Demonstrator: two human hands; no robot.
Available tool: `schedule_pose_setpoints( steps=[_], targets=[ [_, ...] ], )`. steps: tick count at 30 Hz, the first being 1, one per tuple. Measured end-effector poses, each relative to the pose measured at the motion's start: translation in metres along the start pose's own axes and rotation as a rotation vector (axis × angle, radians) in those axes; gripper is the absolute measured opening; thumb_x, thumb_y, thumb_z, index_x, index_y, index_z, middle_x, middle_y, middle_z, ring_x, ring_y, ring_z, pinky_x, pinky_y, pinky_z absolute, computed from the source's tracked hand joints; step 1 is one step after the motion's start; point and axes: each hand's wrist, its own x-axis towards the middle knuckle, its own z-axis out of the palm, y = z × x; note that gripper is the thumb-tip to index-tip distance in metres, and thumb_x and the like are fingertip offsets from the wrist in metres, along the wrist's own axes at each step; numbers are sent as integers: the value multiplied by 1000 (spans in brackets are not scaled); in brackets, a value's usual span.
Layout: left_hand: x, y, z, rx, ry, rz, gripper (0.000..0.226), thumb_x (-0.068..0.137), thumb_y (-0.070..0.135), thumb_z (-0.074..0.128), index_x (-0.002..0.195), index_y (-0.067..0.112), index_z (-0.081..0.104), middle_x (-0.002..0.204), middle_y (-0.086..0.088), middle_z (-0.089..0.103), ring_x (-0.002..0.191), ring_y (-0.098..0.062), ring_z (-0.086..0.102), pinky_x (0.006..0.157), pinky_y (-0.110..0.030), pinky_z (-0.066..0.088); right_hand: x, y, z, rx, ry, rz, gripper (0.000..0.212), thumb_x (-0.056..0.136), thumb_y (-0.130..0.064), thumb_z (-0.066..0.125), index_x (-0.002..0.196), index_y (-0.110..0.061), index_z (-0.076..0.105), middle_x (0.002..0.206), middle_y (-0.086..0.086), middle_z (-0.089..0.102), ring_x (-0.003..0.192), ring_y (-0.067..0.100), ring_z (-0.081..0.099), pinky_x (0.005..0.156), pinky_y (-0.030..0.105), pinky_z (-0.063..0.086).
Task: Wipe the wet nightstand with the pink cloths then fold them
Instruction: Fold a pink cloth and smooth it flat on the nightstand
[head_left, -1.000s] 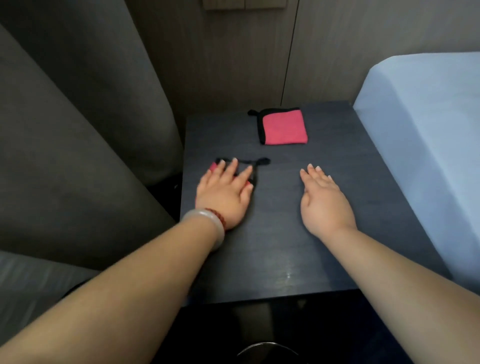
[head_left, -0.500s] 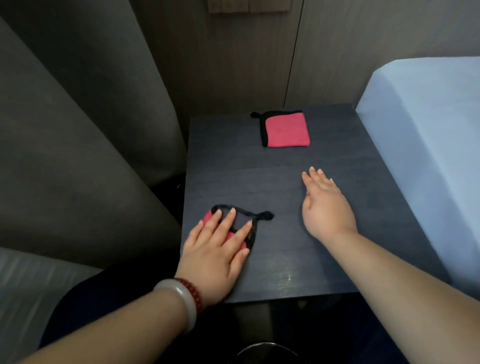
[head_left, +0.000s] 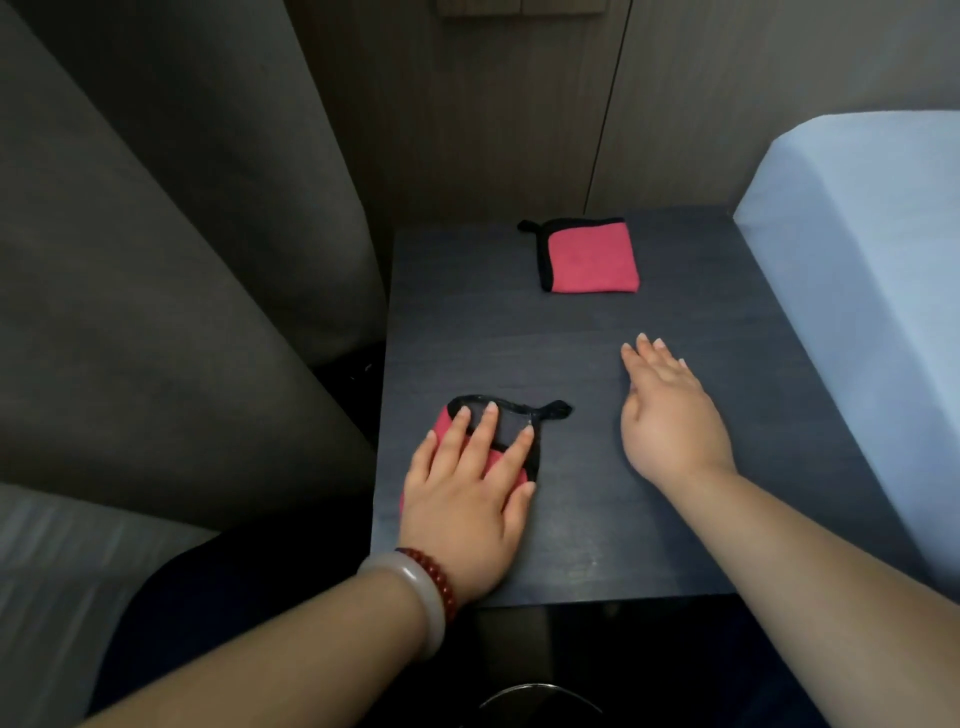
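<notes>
A dark nightstand (head_left: 571, 353) fills the middle of the view. My left hand (head_left: 467, 493) lies flat, fingers spread, pressing a pink cloth with black trim (head_left: 441, 423) onto the near left part of the top; most of that cloth is hidden under the palm, and its black loop sticks out to the right. My right hand (head_left: 670, 415) rests open on the bare top to the right, touching no cloth. A second pink cloth (head_left: 592, 257), folded into a neat square, lies near the far edge.
A bed with a pale blue sheet (head_left: 857, 291) borders the nightstand's right side. Grey curtains (head_left: 156, 260) hang at the left. A wood-panelled wall (head_left: 493, 104) stands behind. A round dark object (head_left: 535, 701) shows below the front edge.
My left hand has dragged the cloth from the middle left of the top toward the front edge. My right hand has stayed nearly still, and the folded cloth has not moved.
</notes>
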Motion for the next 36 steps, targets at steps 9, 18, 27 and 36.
schedule_pose_setpoints(
  steps=[9,18,27,36],
  targets=[
    [170,-23,-22,-69,-169,-233,55,96,55,15,150,44,6,162,5,-3,148,-23,-5,116,-47,-2,1,3,3,4,6,-7,54,92,-3,38,146,-7,40,156,8,33,146,20,25,121,31,12],
    [141,-17,-17,-49,-75,-235,57,96,54,15,151,41,6,162,4,-3,147,-20,-6,116,-43,-5,2,5,10,-24,35,-17,59,87,-13,27,143,-7,45,153,8,38,144,21,30,119,34,17],
    [261,-50,-27,-45,-144,-390,55,97,50,17,150,41,8,162,3,-3,147,-25,-4,117,-50,0,1,5,9,-31,37,-5,57,88,-9,31,143,-8,46,152,6,40,143,20,32,118,35,21],
    [221,-41,-35,-72,17,-224,56,98,47,23,151,31,17,162,2,2,147,-24,-6,116,-50,-8,3,4,8,-37,41,-16,61,86,-15,24,142,-7,47,151,6,41,143,20,33,118,35,20]
  ],
)
